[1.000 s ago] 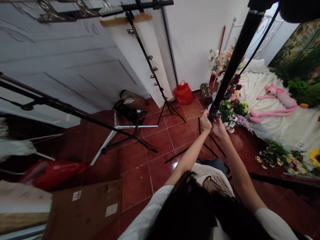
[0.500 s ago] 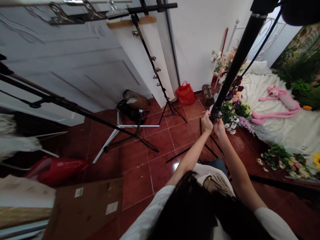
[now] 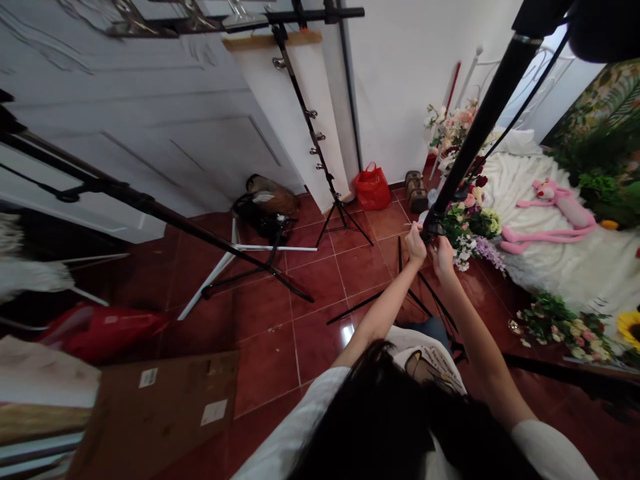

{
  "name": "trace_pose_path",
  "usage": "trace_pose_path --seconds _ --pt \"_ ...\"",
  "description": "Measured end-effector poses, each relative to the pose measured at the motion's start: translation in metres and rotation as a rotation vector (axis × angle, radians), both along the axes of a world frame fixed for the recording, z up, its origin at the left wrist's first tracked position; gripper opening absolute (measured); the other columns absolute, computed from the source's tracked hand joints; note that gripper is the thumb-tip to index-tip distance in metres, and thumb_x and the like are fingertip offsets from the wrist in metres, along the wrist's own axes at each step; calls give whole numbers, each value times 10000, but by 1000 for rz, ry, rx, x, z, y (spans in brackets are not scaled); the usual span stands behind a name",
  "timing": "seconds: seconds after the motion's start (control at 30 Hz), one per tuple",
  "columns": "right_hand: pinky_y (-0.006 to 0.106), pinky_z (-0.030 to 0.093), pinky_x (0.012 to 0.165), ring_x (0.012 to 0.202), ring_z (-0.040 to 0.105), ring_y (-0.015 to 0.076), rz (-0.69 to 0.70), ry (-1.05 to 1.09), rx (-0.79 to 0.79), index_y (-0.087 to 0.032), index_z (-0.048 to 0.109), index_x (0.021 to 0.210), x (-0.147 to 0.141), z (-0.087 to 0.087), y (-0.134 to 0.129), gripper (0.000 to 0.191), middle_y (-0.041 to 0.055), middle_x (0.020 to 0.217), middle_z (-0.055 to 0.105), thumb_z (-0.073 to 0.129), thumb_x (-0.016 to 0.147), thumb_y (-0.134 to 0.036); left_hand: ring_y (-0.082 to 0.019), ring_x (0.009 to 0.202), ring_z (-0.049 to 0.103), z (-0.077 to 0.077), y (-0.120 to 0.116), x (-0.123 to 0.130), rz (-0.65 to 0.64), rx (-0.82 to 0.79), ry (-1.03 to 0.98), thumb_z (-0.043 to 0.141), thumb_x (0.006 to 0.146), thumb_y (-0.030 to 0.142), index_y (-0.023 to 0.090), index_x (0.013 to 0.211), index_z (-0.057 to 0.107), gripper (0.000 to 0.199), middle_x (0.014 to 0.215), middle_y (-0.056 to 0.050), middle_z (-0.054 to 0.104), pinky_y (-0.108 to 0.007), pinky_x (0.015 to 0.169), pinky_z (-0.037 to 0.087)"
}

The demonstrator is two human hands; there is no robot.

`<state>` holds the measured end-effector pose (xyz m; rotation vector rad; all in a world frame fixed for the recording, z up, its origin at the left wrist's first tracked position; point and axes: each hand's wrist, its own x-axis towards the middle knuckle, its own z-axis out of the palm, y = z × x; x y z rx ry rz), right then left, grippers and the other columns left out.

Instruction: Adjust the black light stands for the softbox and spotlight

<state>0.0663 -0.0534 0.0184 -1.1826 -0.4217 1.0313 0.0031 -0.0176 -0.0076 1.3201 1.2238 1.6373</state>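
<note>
A thick black pole of a stand (image 3: 480, 120) slants down from the top right to a collar between my hands. My left hand (image 3: 415, 244) is closed at the left side of the collar. On the collar's right side, my right hand (image 3: 443, 256) has its fingers bent in against the fitting; what they pinch is too small to make out. Below the hands, thin black tripod legs (image 3: 413, 293) spread over the red tiled floor (image 3: 320, 287).
Another black stand (image 3: 165, 213) slants across the left. A clip stand (image 3: 300, 100) is by the wall, near a red bag (image 3: 373, 188). Flowers (image 3: 467, 247) and a white-covered bed (image 3: 540, 260) with a pink toy (image 3: 570, 210) are right. Cardboard (image 3: 165, 413) lies lower left.
The view has shifted slightly. My right hand has moved a little away from the collar, and my left hand stays beside it.
</note>
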Motion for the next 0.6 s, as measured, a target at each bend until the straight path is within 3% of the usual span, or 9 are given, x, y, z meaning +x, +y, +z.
trace_pose_path --seconds 0.1,0.27,0.4,0.5,0.57,0.6 --pt "261 571 746 771 662 122 29 33 -6 -230 625 781 9 -1 -19 137 -19 802 678 718 773 -330 -176 787 636 1 -1 1 11 -55 -1 247 1035 413 214 834 566 427 822 -55 679 -271 756 485" --pt "285 598 819 753 690 120 105 37 32 -216 678 858 34 -4 -59 155 -19 761 696 744 764 -319 -190 891 649 0 -13 3 30 -175 -10 276 1027 333 202 929 602 365 908 -75 701 -299 853 493" --pt "289 607 792 716 689 125 26 14 -15 -227 680 853 59 -8 -90 179 -24 733 692 758 747 -347 -199 994 653 -18 -38 -1 73 -353 2 245 1026 306 182 1009 629 404 1032 -109 703 -333 949 485" --pt "323 613 809 718 697 146 -77 -77 -50 -245 685 863 78 -13 -119 205 -12 747 697 757 740 -392 -212 1223 595 -40 -66 -11 90 -479 126 331 991 253 159 1165 613 344 1249 -156 648 -351 1083 425" --pt "326 613 810 713 702 149 -138 -114 -68 -245 692 870 92 -15 -142 240 -11 751 698 764 716 -414 -227 1294 563 -53 -86 -17 -43 -699 254 394 965 249 144 1241 580 349 1310 -180 623 -357 1093 425" --pt "319 614 801 710 703 146 -165 -108 -79 -241 697 871 99 -16 -155 267 -11 755 701 775 695 -425 -234 1247 600 -59 -95 -19 -212 -863 313 380 974 265 139 1226 588 349 1253 -178 656 -368 1056 457"
